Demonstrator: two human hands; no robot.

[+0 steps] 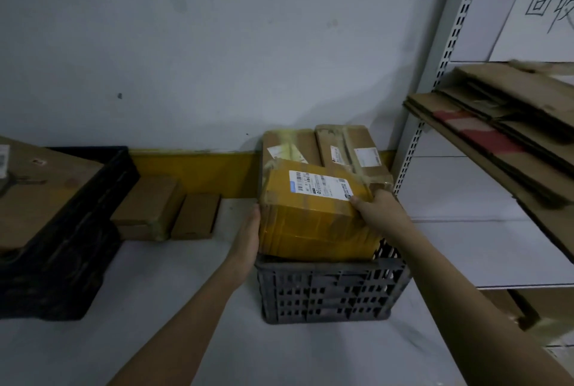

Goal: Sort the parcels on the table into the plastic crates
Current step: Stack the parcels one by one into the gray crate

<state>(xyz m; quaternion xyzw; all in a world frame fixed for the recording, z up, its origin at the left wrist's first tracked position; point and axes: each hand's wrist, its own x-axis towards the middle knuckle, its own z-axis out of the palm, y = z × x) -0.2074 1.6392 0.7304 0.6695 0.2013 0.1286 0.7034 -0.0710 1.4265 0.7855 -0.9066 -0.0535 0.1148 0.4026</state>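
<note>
Head view: both hands hold a yellow parcel (313, 214) tilted on the near rim of a grey crate (329, 292). The left hand (248, 236) presses flat against its left side; the right hand (379, 208) grips its right top edge. Two brown parcels (323, 146) lie behind it in the crate. Left on the tabletop (174, 277) sit two small boxes (167, 214) and a black crate (77, 230).

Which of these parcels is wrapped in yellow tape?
The yellow parcel held between both hands, left hand and right hand, over the grey crate. The other parcels are plain brown cardboard.
</note>
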